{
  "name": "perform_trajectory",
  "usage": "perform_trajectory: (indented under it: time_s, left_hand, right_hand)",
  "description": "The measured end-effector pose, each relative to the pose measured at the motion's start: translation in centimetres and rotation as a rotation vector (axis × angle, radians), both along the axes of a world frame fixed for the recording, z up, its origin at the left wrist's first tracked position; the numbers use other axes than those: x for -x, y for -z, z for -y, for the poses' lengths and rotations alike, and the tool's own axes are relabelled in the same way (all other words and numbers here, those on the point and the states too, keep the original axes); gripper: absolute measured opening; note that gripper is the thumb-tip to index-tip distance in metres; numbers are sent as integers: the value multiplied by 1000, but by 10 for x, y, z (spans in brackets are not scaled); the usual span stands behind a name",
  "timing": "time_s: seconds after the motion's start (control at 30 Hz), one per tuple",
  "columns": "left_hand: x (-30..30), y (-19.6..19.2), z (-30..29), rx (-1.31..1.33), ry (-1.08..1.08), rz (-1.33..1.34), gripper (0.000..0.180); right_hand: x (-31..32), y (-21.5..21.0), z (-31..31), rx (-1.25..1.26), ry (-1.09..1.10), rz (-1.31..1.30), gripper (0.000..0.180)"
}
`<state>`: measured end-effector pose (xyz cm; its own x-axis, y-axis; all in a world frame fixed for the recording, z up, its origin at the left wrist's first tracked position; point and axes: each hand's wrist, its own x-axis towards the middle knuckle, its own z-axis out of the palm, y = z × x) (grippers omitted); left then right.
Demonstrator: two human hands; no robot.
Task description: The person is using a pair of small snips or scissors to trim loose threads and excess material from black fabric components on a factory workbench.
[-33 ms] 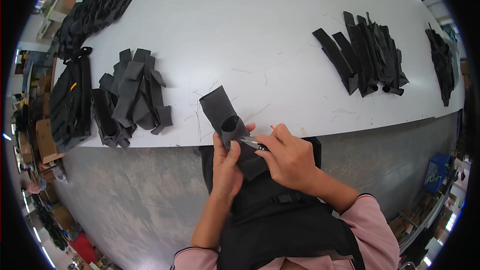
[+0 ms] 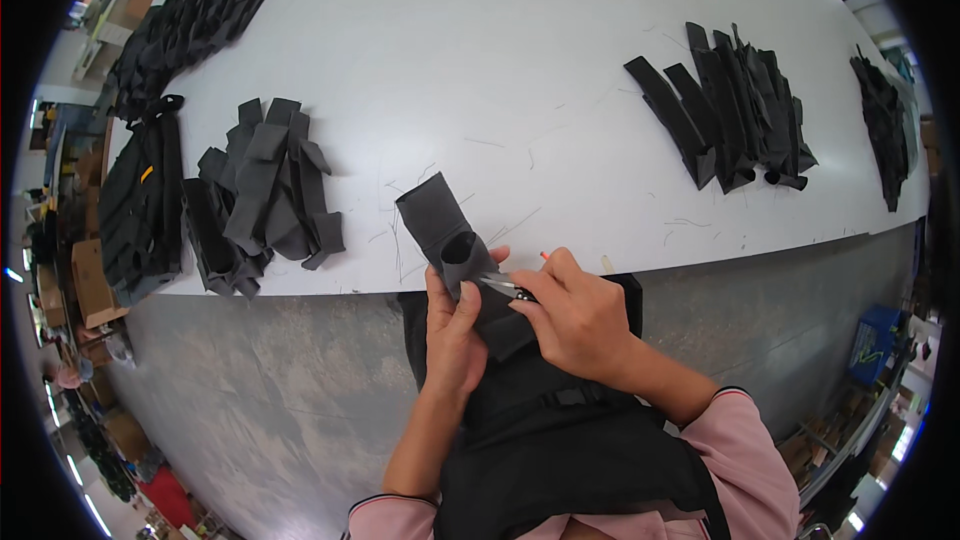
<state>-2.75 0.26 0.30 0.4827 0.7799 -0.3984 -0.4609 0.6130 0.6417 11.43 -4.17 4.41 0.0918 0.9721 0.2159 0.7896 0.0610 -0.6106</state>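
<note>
My left hand [image 2: 455, 335] pinches a dark grey fabric piece [image 2: 433, 212], its thumb in front and other fingers behind. The piece is sewn into a strip with an open loop in its middle. It slants up over the table's near edge, and its lower part hangs above my lap. My right hand [image 2: 585, 320] is closed around small scissors [image 2: 508, 287], their handles mostly hidden by my fingers. The silvery blades point left and meet the fabric's right edge beside my left fingertips. Whether they are cutting a thread is too small to tell.
The white table [image 2: 420, 60] carries loose thread ends. Similar fabric pieces [image 2: 265, 180] lie at left, with a black bag-like item [image 2: 145, 205] beside them and another heap [image 2: 200, 35] behind. More black strips [image 2: 735, 110] and a dark bundle [image 2: 882, 130] lie at right.
The upper end of the fabric piece has tipped very slightly to the left. Both hands and the scissors stay practically in place.
</note>
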Motion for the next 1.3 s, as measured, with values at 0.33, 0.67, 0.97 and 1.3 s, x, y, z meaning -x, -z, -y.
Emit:
perform_trajectory:
  time_s: [0.33,0.67,0.97,1.3]
  left_hand:
    - [-7,-2,4,1,-52,22,40]
    - [-2,-4,-1,74,11,-29,37]
    - [2,-5,-4,-5,-6,-77,34]
    - [4,-3,-4,-13,10,-119,35]
  right_hand:
    - [-2,2,3,-26,32,8,26]
    - [-10,-3,0,7,-21,-60,25]
    - [-7,-4,0,35,-35,-79,25]
    - [-6,-2,-2,38,-93,16,25]
